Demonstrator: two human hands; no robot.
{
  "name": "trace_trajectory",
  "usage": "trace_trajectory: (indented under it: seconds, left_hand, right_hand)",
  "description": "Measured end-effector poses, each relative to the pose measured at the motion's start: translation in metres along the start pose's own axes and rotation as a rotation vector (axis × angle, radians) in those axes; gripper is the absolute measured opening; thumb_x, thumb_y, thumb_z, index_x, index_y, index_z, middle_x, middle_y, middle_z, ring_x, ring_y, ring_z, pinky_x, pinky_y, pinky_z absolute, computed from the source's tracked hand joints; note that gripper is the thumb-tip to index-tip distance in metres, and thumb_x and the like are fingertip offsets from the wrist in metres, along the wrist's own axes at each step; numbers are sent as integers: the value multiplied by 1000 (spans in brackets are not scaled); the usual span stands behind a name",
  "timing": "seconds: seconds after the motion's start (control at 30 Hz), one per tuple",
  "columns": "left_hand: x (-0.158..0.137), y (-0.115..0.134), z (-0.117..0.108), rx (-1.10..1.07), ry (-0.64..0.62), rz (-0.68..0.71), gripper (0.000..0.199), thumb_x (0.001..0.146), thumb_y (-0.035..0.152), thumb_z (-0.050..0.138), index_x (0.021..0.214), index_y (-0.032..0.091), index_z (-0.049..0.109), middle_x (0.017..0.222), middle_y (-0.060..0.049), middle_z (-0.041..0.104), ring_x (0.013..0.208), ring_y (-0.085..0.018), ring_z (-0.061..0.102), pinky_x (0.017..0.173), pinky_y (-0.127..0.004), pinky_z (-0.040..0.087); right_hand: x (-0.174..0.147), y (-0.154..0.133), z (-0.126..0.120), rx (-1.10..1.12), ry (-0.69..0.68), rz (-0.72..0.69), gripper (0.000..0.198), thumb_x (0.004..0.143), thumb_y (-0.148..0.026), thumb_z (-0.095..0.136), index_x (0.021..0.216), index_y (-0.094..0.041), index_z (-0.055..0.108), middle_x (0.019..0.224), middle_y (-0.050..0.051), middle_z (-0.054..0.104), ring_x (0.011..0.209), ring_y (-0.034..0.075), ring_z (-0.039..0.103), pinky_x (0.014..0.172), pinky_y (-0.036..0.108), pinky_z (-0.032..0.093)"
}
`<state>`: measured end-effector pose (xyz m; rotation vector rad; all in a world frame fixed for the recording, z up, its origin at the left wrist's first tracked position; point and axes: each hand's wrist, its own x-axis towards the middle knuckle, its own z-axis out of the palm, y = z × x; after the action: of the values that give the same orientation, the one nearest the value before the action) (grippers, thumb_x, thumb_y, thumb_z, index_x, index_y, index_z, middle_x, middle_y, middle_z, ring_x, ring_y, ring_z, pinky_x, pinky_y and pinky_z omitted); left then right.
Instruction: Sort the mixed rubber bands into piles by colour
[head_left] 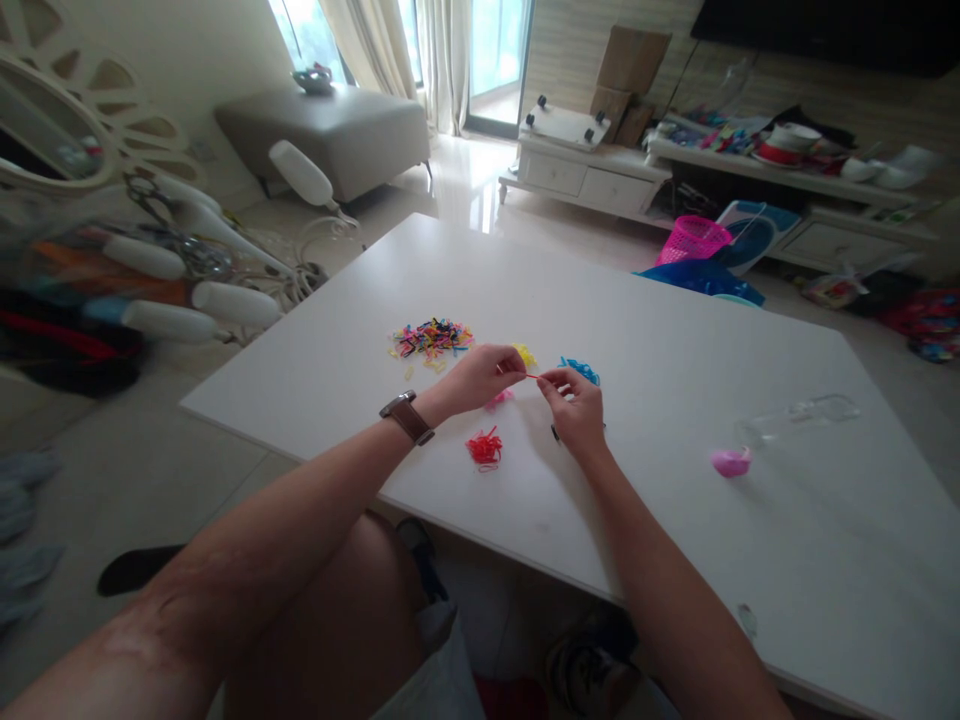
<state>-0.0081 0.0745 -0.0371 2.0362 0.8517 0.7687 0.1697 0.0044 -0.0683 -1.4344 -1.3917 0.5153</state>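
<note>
While you lean in over a white table (675, 365), a thin red strip (532, 377) spans the gap b/w your L hand (491, 374) and your R hand (577, 408), just above the tabletop. The step in hand looks like two-handed handling of that single pc., prob. straightening or gently stretching it. Your L hand has thumb and fingertips pinched tight on one end, other fingers curled; your R hand grips the opp. end likewise, palm turned partly in. Neither is spread open; how hard each squeezes, you can't tell from here. The next move, by the look of it, calls for a light, even pinch on both sides, w/ tension eased before either end is let go, as so slim a pc. could spring away. Around you: a red heap (485, 450) nearest your body, a pink heap (499, 399) partly hidden under your L hand, a yellow heap (526, 355) and a blue heap (579, 371) just beyond your hands, plus a mixed multicolor pile (433, 338) farther L. Well off to the R, a clear bottle (799, 415) lies on its side nr. a pink-purple item (731, 462), ID unclear.
</note>
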Motion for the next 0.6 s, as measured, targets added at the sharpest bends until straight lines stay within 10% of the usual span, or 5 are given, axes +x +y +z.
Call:
trace_trajectory:
  seconds: [0.3, 0.6]
  left_hand:
    - [1, -2, -20, 75, 83, -24, 9, 82, 19, 59, 78, 15, 66, 75, -4, 69, 71, -14, 61, 68, -26, 49]
    - [0, -5, -22, -13, -17, -32, 15, 82, 23, 61, 87, 14, 72, 78, -6, 73, 72, -15, 65, 68, -26, 51]
  right_hand:
    - [6, 1, -10, 7, 83, 97, 18, 82, -37, 66, 78, -20, 68, 73, 3, 68, 70, 18, 60, 64, 31, 45]
    - [-2, -4, -2, 48, -209, -54, 15, 85, -35, 66, 80, -21, 68, 77, 2, 69, 73, 17, 61, 68, 30, 48]
